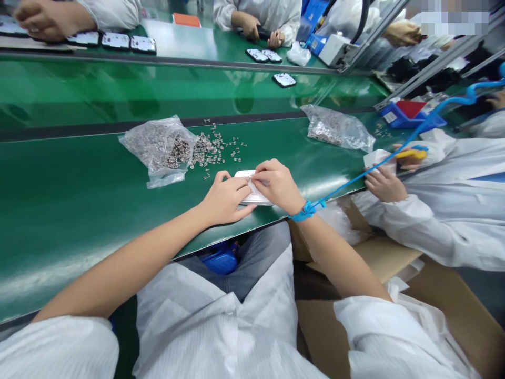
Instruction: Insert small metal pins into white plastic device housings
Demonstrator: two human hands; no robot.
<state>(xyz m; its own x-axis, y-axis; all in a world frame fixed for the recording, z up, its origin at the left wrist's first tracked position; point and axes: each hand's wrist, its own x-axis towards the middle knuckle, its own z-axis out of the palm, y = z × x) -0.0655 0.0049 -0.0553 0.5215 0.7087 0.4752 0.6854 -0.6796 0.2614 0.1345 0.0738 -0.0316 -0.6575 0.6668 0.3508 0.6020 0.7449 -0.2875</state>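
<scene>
A white flat part (252, 197) lies on the green work surface (71, 205) near its front edge. My left hand (225, 199) rests on its left side and holds it down. My right hand (276, 184) pinches at the part's top, fingers closed on something small that I cannot make out. A blue wrist strap (305, 209) with a coiled blue cord circles my right wrist. Just beyond the hands lies a pile of small metal pieces (211, 150) spilling from a clear plastic bag (160, 150).
A second bag of metal pieces (337, 129) lies to the right. A co-worker's hands (384, 181) work beside me on the right. Other people's hands and dark phone-like parts (116, 41) sit across the conveyor (158, 89). A cardboard box (394, 263) stands by my right knee.
</scene>
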